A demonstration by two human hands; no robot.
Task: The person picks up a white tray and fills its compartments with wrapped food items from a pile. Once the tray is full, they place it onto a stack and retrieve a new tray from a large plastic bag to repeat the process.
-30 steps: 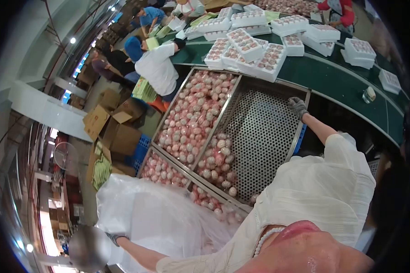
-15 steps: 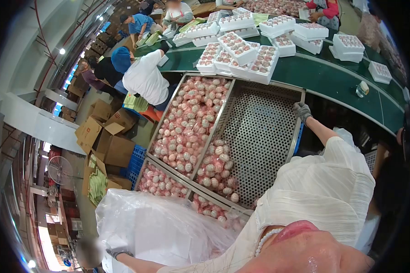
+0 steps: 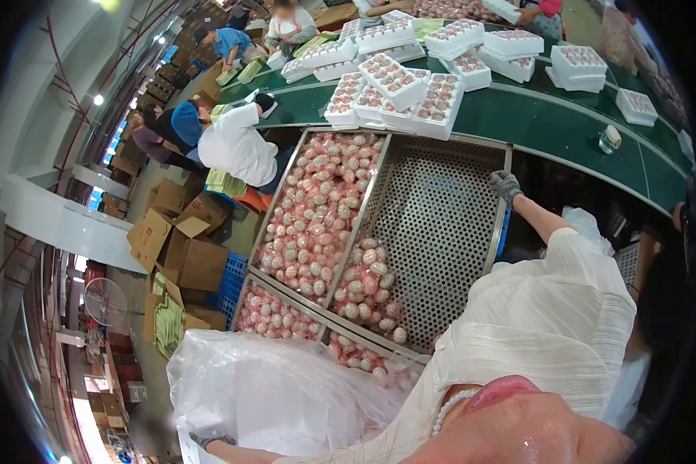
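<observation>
My right hand (image 3: 506,187), in a grey glove, has its fingers wrapped over the right rim of a perforated metal bin (image 3: 441,216). At the lower left, my left hand (image 3: 211,441), also gloved, is closed on the edge of a large clear plastic bag (image 3: 278,379); something white and flat shows through the plastic. Its fingertips are partly hidden. Wrapped egg-like pieces (image 3: 317,216), white with pink, fill the bin's left section. A smaller heap (image 3: 367,286) lies in the right section beside bare perforated metal. More pieces lie in the front sections, partly under the bag.
White foam trays (image 3: 433,104) of the pieces are stacked on a green conveyor (image 3: 533,120), with a small jar (image 3: 609,140) farther right. A co-worker in a blue cap (image 3: 187,122) sits left of the bin. Cardboard boxes (image 3: 193,255) and a blue crate (image 3: 230,278) stand on the floor.
My left hand has shifted slightly down and right with the bag edge. My right hand keeps its grip on the rim. The seated co-worker's arm has moved a little; the view shifted slightly.
</observation>
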